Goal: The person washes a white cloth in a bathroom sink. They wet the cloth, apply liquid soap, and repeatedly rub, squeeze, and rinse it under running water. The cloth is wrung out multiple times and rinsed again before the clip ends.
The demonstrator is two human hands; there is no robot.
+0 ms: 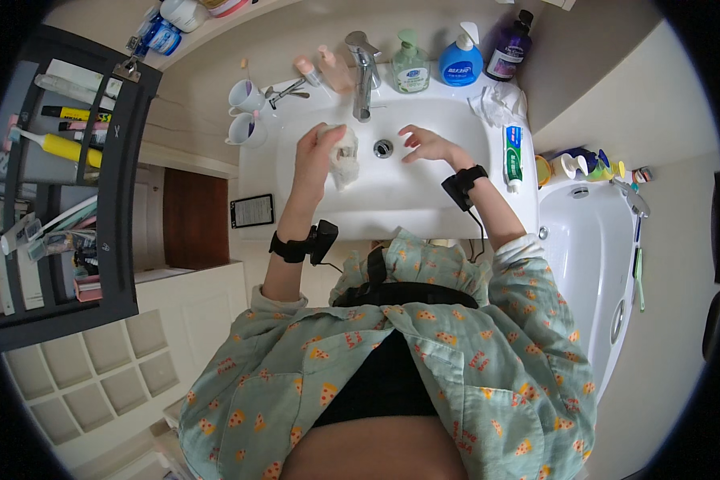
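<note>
Over the left part of the white washbasin (pixel 390 198), my left hand (pixel 318 153) grips a crumpled, off-white cloth (pixel 344 165) that hangs down from the fingers. Its exact kind is hard to tell. My right hand (pixel 427 144) is on the other side of the metal drain (pixel 383 149), fingers apart and slightly curled, holding nothing. Above the drain stands a chrome faucet (pixel 365 75), with no water plainly seen running from it. Each wrist wears a black strap with a small device and a cable.
Two white mugs (pixel 246 96), a razor (pixel 287 93), a green pump bottle (pixel 410 66), a blue pump bottle (pixel 461 60) and a purple bottle (pixel 507 48) line the rim. Toothpaste (pixel 513 157) and a crumpled white cloth (pixel 499 103) lie right. An e-reader-like device (pixel 252 211) rests left. A bathtub (pixel 588 240) adjoins.
</note>
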